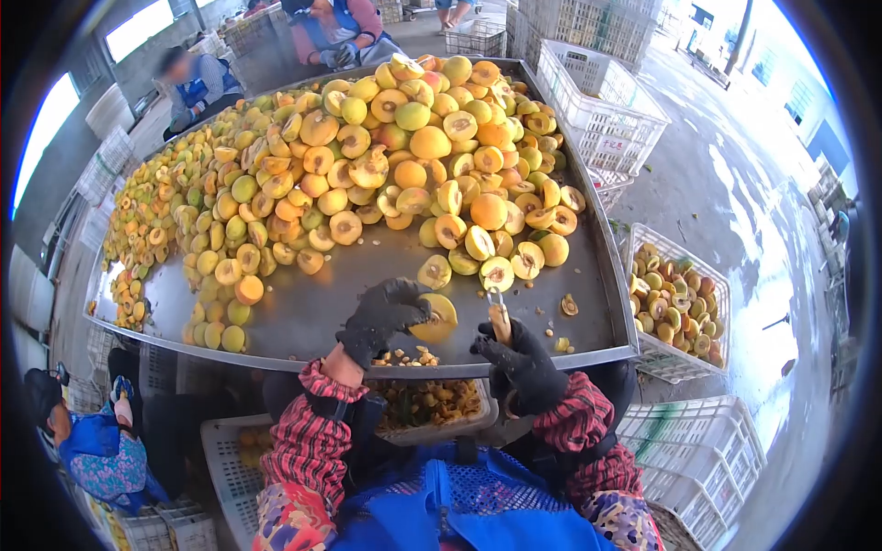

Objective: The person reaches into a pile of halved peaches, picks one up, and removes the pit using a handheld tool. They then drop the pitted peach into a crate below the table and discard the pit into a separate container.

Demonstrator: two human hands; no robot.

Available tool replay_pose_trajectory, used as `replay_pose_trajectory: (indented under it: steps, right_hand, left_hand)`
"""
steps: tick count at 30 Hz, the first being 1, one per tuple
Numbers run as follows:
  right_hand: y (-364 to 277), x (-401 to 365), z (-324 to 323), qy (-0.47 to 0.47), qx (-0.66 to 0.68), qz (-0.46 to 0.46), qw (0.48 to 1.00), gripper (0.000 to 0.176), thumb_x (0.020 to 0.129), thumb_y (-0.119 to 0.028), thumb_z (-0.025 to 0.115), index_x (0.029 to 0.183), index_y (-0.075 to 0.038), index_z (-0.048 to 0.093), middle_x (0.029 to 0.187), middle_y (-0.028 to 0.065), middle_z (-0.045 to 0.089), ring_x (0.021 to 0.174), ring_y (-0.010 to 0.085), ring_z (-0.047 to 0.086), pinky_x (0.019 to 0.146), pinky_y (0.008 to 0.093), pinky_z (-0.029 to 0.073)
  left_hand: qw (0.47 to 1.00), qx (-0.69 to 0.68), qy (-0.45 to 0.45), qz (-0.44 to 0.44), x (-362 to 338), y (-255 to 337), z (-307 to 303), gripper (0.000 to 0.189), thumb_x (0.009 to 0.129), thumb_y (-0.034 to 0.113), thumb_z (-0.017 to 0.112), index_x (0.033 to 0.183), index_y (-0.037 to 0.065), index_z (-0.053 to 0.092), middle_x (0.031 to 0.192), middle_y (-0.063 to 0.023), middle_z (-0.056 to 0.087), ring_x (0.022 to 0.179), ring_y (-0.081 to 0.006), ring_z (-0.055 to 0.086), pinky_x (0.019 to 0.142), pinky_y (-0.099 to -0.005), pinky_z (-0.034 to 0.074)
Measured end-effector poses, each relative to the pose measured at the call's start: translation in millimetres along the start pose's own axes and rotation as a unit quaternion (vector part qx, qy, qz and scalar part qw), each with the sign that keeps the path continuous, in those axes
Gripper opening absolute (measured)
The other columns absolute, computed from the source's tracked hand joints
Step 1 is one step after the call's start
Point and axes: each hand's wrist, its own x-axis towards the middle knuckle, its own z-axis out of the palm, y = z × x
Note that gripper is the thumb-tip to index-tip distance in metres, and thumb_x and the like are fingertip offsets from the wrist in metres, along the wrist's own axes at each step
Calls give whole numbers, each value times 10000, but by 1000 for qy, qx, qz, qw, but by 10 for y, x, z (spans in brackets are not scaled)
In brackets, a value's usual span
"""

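My left hand (387, 317), in a black glove, grips a halved yellow peach (435, 319) over the near edge of the metal table (367, 266). To its right my right hand (524, 363), gloved in black too, is closed around the wooden handle of a small tool (499, 321) with a looped metal tip pointing away from me. Peach and tool are apart. Beyond both hands rises a large heap of halved peaches (404, 174), many with stones showing. Several small pale pieces (404, 356) lie by the table's near edge below my left hand.
Below the table edge stands a container of scraps (432, 404). A crate of peach halves (678, 303) is on the floor at the right, near a white crate (602, 106) and another crate (689, 459). Co-workers sit at the far side (344, 32) and lower left (106, 450).
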Motion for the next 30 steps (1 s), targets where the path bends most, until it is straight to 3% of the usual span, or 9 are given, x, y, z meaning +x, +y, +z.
replay_pose_trajectory:
  steps: [2, 6, 9, 12, 14, 18, 24, 27, 30]
  right_hand:
    - [3, 95, 89, -12, 4, -17, 1000, 293, 857, -182, 602, 1083, -32, 493, 804, 58, 559, 497, 122, 525, 436, 249, 439]
    - [240, 199, 121, -57, 126, -35, 990, 301, 870, -200, 604, 1101, -47, 487, 750, 46, 562, 483, 123, 533, 410, 243, 423]
    - [250, 115, 220, -43, 195, -49, 979, 286, 882, -190, 589, 1112, -48, 493, 762, 37, 562, 536, 115, 545, 443, 248, 443]
    - [343, 71, 396, -28, 229, -72, 970, 252, 895, -173, 572, 1102, -44, 512, 773, 27, 567, 569, 97, 545, 469, 241, 452]
    - [429, 70, 478, -57, 230, -78, 968, 239, 896, -169, 571, 1095, -46, 521, 789, 20, 576, 574, 90, 546, 482, 239, 452]
    - [340, -46, 444, -119, 125, -32, 985, 273, 895, -150, 560, 1136, -31, 514, 806, -6, 577, 602, 80, 536, 520, 235, 455]
    - [277, -244, 355, -69, 29, -86, 993, 221, 879, -107, 553, 1078, -16, 526, 809, 21, 579, 683, 71, 534, 590, 258, 455]
    - [219, -275, 428, -55, -248, -129, 958, 214, 887, -114, 564, 1070, -20, 506, 776, 31, 542, 625, 146, 585, 543, 303, 467]
    - [457, -134, 461, -26, -306, -336, 891, 190, 877, -99, 576, 1034, -14, 513, 758, 75, 568, 636, 218, 606, 550, 351, 459]
  left_hand:
    - [999, 34, -39, 7, -188, -28, 183, 278, 751, -13, 647, 1026, -25, 615, 919, -68, 651, 815, -150, 613, 758, -270, 498]
    - [989, -146, -26, 1, -413, -82, 342, 275, 811, 9, 586, 1082, -35, 605, 1116, -136, 612, 998, -185, 580, 905, -303, 457]
    - [973, -197, -66, 104, -508, -137, 372, 439, 867, 161, 577, 1239, -53, 487, 1247, -159, 528, 1144, -235, 512, 977, -349, 416]
    - [976, -113, -37, 183, -569, -78, 618, 517, 923, 314, 492, 1297, -36, 424, 1308, -164, 470, 1207, -246, 454, 1017, -368, 377]
    - [965, -237, -5, 113, -614, 8, 825, 568, 937, 395, 424, 1314, -29, 399, 1317, -164, 459, 1212, -251, 447, 1022, -371, 373]
    - [922, -381, -8, 62, -604, -88, 723, 601, 946, 472, 362, 1321, 4, 402, 1269, -151, 500, 1162, -251, 490, 996, -383, 399]
    - [871, -490, 5, 10, -581, -109, 572, 598, 947, 458, 308, 1284, -23, 425, 1283, -219, 473, 1179, -334, 469, 1015, -480, 366]
    - [878, -477, -12, 24, -614, -154, 556, 565, 957, 428, 304, 1303, -7, 407, 1277, -202, 480, 1165, -323, 483, 1012, -475, 375]
    - [884, -464, -44, 46, -606, -270, 528, 542, 962, 407, 318, 1317, 5, 391, 1280, -194, 477, 1168, -309, 482, 1011, -470, 380]
